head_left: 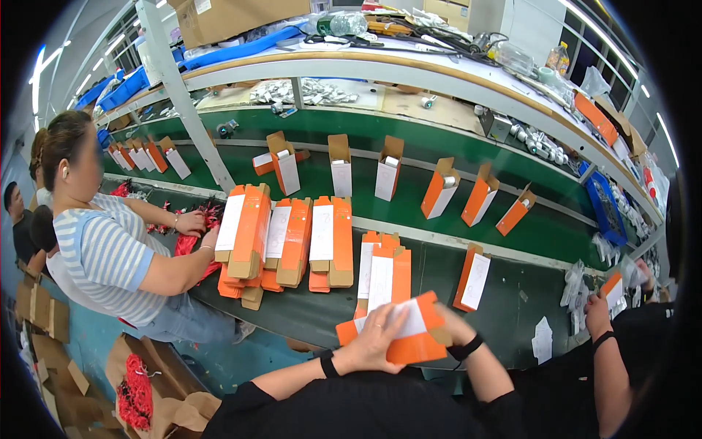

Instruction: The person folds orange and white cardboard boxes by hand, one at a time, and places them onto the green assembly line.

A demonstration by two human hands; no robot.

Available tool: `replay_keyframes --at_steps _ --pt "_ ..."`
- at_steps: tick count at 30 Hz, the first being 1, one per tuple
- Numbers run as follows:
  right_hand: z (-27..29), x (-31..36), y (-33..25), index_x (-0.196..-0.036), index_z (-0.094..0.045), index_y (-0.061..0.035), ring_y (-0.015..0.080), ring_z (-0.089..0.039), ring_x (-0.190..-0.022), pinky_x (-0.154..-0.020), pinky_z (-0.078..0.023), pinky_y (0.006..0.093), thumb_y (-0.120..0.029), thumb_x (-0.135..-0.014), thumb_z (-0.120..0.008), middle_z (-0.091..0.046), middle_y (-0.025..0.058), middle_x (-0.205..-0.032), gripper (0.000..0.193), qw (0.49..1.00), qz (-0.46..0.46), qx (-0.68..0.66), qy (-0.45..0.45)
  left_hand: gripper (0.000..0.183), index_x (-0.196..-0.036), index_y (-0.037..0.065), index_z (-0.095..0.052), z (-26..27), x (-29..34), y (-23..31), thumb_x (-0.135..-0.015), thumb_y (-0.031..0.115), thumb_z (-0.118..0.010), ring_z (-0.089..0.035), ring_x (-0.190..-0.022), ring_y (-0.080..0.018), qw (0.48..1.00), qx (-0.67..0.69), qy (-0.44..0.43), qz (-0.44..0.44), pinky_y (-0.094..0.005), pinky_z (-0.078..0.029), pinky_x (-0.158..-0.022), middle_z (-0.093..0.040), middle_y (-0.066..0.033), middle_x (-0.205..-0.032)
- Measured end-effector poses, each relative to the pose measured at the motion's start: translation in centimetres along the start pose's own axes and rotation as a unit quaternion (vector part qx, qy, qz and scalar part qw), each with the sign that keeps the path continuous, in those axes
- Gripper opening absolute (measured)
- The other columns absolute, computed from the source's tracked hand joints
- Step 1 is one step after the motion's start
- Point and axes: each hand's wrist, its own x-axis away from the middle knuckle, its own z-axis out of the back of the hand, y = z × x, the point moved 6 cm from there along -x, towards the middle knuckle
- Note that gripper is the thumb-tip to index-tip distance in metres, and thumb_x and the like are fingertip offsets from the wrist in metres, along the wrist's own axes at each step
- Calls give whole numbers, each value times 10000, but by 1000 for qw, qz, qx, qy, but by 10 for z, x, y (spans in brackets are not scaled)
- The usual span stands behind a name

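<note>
An orange-and-white cardboard box (411,319) is held tilted in front of me, above the near edge of the belt. My left hand (374,340) is closed round its left part, with fingers over the white face. At the box's right end, by the brown flaps, my right hand (459,331) grips from behind; its fingers are mostly hidden. Just beyond lie flat, unfolded orange-and-white cartons (382,274). To the right of them, a made-up box (472,278) stands upright on the dark belt.
Stacks of flat cartons (289,238) lie to the left. Open boxes (440,189) stand along the green conveyor (406,208). A co-worker (117,234) handles red strands at left; another person's hand (598,313) is at right near clear plastic bags (574,289). A cluttered shelf (344,62) spans the back.
</note>
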Motion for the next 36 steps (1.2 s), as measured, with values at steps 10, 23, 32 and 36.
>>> replay_keyframes --at_steps 10,23,32,36 --pt "-8 38 -46 -1041 -647 22 51 -529 -547 -435 -436 196 -157 -916 -560 -633 15 -784 234 982 -128 -132 35 1096 -1414 -27 -229 18 11 -3 -551 303 -819 -299 -1251 -448 996 -72 -4 45 -512 -292 -1031 -265 -269 -1357" --pt "-23 38 -37 -1002 -656 33 47 -534 -569 -498 -428 196 -63 -826 -662 -664 25 -796 200 981 -178 -76 16 1092 -1437 37 -240 13 22 3 -553 299 -824 -282 -1265 -458 998 -15 -37 47 -530 -262 -1052 -255 -277 -1368" --pt "-17 37 -11 -1002 -653 53 76 -605 -791 -741 -486 232 -11 -817 -634 -689 51 -895 197 981 -127 -149 -15 1024 -1432 10 -240 19 13 18 -596 219 -793 -352 -1215 -436 1000 8 -23 8 -478 -343 -1005 -331 -253 -1321" --pt "-10 27 -22 -945 -643 61 113 -630 -706 -683 -497 261 -13 -769 -610 -689 133 -807 194 977 -91 174 83 912 -1439 3 -234 12 16 4 -667 36 -718 -486 -1047 -403 996 57 -43 45 -415 -435 -887 -493 -230 -1152"
